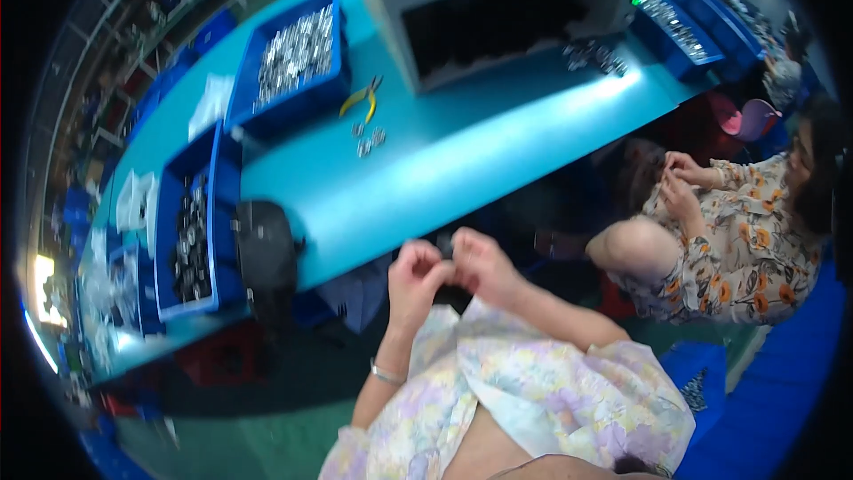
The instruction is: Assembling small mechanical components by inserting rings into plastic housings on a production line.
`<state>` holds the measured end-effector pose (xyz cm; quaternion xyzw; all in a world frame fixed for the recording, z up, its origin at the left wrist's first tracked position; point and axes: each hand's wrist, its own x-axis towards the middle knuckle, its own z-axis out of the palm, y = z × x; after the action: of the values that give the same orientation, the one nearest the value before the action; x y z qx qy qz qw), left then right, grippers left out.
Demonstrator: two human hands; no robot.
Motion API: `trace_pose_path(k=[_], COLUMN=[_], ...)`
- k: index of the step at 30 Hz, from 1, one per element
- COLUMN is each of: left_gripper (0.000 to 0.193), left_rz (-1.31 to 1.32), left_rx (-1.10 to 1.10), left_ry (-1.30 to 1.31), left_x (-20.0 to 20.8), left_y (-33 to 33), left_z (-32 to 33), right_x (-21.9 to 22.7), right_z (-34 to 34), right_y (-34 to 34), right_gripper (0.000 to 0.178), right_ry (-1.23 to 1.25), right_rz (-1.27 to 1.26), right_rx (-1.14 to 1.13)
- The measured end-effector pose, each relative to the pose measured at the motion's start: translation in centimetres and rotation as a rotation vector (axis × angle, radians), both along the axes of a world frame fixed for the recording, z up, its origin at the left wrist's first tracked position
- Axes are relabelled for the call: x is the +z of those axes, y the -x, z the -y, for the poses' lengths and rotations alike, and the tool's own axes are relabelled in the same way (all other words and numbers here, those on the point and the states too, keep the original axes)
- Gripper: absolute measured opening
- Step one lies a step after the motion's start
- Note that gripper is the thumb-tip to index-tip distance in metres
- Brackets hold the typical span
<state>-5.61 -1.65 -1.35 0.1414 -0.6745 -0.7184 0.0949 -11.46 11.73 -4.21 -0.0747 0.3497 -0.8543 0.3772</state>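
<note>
Just off the teal table (426, 160), L hand (414, 280) & R hand (484, 271) meet, fingers curled close, w/ a small dark piece (445, 244) apparently at the fingertips; can't tell which grips it; a loose pinch could drop it, w/ no tabletop beneath.

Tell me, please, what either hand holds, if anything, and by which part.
It cannot be told: the left hand and right hand are close together and blurred.

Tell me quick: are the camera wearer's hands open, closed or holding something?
Left hand: fingers curled; whether it holds anything cannot be told.
Right hand: also curled; any hold cannot be told.
</note>
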Motion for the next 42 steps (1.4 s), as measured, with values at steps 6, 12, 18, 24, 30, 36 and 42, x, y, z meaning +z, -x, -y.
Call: trace_pose_path(k=[6, 12, 18, 24, 30, 36, 42], left_gripper=[0.037, 0.052, 0.054, 0.047, 0.046, 0.047, 0.045], left_rz=[-0.185, -0.238, -0.171, -0.175, -0.153, -0.177, -0.227], left_rx=[0.084, 0.132, 0.033, 0.075, 0.021, -0.031, 0.009], left_ry=[0.091, 0.366, 0.462, 0.468, 0.315, 0.306, -0.263], left_x=[1.1, 1.9, 3.5, 2.3, 1.6, 1.2, 0.3], left_y=[-0.4, -1.0, -1.4, -0.9, -0.6, -0.7, -0.9], left_z=[0.6, 1.3, 1.5, 1.9, 2.5, 2.7, 3.6], right_x=[2.2, 1.7, 2.6, 2.2, 2.6, 2.0, 2.4], right_z=[0.6, 1.8, 2.1, 2.3, 2.2, 2.6, 2.7], right_y=[1.5, 0.9, -0.3, 0.3, 1.2, 1.3, 1.3], right_gripper=[0.025, 0.029, 0.028, 0.029, 0.023, 0.019, 0.023], right_ry=[0.368, 0.445, 0.274, 0.242, 0.092, 0.092, -0.002], right_rz=[0.217, 0.369, 0.338, 0.246, 0.15, 0.083, -0.126], right_rx=[0.151, 0.225, 0.196, 0.199, 0.231, 0.149, 0.084])
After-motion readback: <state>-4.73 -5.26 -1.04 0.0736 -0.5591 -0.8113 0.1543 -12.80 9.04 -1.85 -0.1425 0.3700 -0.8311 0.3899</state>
